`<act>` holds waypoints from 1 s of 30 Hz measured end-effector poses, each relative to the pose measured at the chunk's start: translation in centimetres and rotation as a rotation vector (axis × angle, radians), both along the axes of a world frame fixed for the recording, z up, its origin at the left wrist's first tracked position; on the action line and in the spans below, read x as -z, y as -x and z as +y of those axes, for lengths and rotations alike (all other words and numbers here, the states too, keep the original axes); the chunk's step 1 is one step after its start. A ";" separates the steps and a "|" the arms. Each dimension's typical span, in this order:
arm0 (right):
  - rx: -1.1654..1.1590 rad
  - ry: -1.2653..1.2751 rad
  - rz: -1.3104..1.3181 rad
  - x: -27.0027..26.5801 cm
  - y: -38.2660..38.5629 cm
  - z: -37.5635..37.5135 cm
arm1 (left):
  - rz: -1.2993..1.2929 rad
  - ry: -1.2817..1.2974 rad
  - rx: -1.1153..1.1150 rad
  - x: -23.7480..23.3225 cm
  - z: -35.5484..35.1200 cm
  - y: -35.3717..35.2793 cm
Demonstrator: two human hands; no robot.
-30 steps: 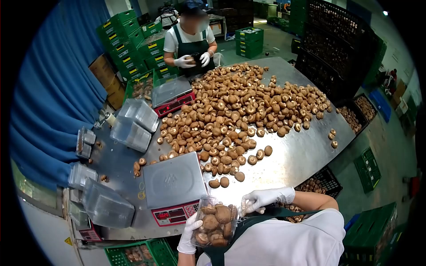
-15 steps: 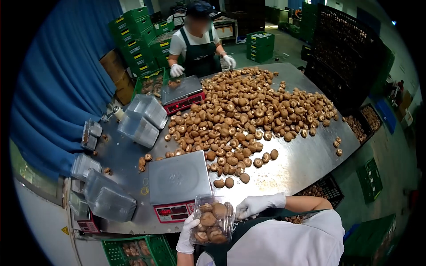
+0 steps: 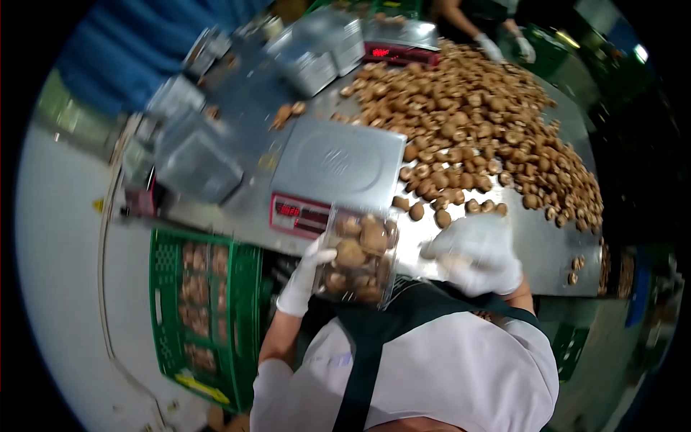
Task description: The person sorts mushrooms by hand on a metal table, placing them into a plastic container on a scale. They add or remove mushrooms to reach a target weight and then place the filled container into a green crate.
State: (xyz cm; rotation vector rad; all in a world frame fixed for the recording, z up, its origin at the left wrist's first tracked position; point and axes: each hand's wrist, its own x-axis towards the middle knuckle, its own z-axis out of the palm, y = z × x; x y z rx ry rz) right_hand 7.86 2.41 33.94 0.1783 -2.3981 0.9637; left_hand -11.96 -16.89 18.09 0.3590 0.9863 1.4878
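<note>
My left hand (image 3: 308, 277), in a white glove, grips the left side of a clear plastic box (image 3: 358, 258) filled with brown mushrooms. The box is just in front of a scale (image 3: 337, 162) with a red display. My right hand (image 3: 475, 252), also gloved, is to the right of the box over the metal table (image 3: 533, 266). Motion smears its fingers, and whether it holds anything cannot be made out. A large heap of loose mushrooms (image 3: 482, 122) spreads behind it.
Stacked clear boxes (image 3: 198, 158) stand on the left, others (image 3: 309, 54) further back beside a second scale (image 3: 399, 43). A green crate (image 3: 245, 317) with packed boxes is at the lower left. A co-worker's gloved hands (image 3: 491, 47) are behind the heap.
The view has tilted down and turned left, showing more of the green crate. My right hand has moved away from the box to the right. The box remains in my left hand.
</note>
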 end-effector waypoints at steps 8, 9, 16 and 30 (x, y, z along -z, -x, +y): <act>0.051 -1.011 -0.546 0.1 6.5 -1.0 | -0.002 0.039 -0.407 3.1 -3.6 1.7; -0.024 -1.111 -0.507 -1.9 7.6 -2.5 | -0.007 0.134 -0.431 3.3 -4.2 2.1; 0.260 -2.177 -0.257 -7.2 12.0 -14.2 | 0.335 0.010 -0.468 -1.3 -6.9 2.1; -0.634 -1.720 -0.365 -4.7 19.4 -18.2 | 0.669 0.292 -0.992 -12.2 -6.8 -1.4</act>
